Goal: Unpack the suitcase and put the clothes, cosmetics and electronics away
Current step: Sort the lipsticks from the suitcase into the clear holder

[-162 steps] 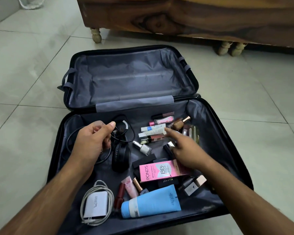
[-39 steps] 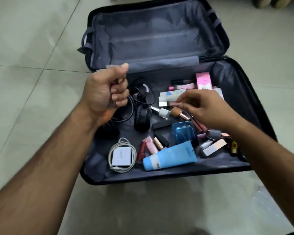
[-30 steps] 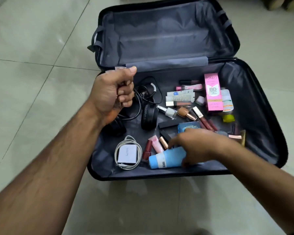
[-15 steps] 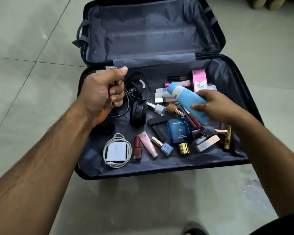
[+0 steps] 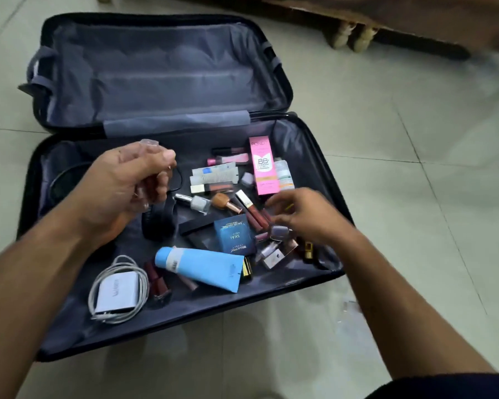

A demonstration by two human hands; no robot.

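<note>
Two hands work over the open suitcase [image 5: 314,156] at frame centre: left hand [image 5: 127,185] grips small clear-capped cosmetics, right hand [image 5: 306,214] pinches something blurred. Blue tube [image 5: 202,267] and charger [image 5: 117,292] lie near its lower rim.

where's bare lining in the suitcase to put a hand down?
Free: the whole far half of the suitcase, and the near-left lining in front of the white charger. Crowded: centre-right, from the pink box down to the blue tube, where the right hand works.

Cloth-lined suitcase [image 5: 162,82] (matt), glossy tiled floor [image 5: 415,197]
</note>
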